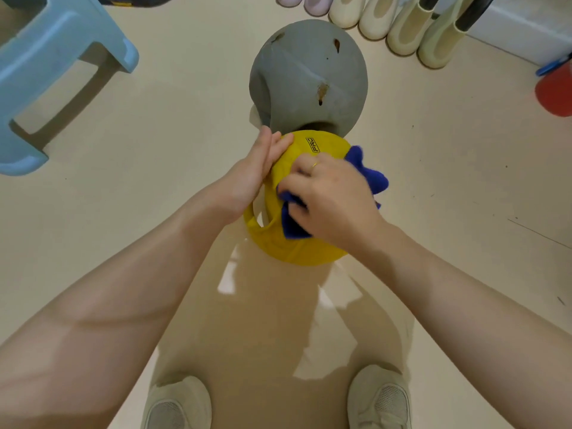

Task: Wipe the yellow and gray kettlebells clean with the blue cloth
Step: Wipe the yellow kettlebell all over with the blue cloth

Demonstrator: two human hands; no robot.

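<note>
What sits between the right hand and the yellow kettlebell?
The blue cloth: the right hand grips it bunched against the yellow kettlebell, its ends sticking out past the hand. Head view shows it.

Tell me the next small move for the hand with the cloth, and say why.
Probably sweep the right hand, which grips the bunched blue cloth, further around the round yellow kettlebell toward its near lower side. The cloth now sits on the top by the handle, the left hand steadies the far side, and the rust-spotted gray kettlebell behind has no cloth on it.
</note>
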